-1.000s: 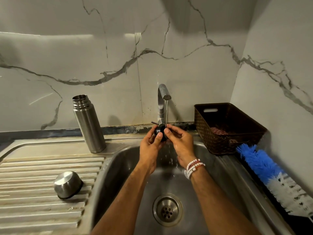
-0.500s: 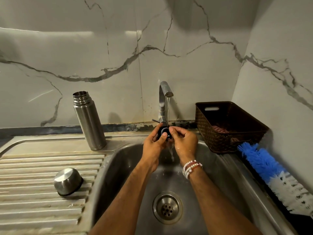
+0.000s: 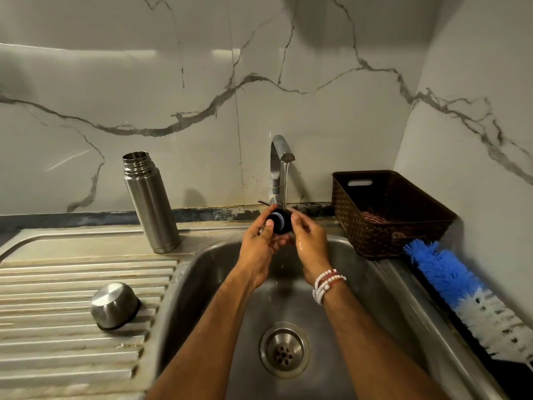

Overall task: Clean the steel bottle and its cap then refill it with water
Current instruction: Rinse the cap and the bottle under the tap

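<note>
Left hand and right hand pinch round black ridged cap under steel tap.

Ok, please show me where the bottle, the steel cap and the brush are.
bottle (image 3: pixel 151 209): head view, middle of body.
steel cap (image 3: pixel 114 305): head view, rounded side.
brush (image 3: pixel 444 269): head view, blue bristles.

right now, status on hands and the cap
Left hand and right hand pinch the black inner cap under the running tap. Steel bottle upright, uncapped, left of the tap. Nothing in the way.
</note>
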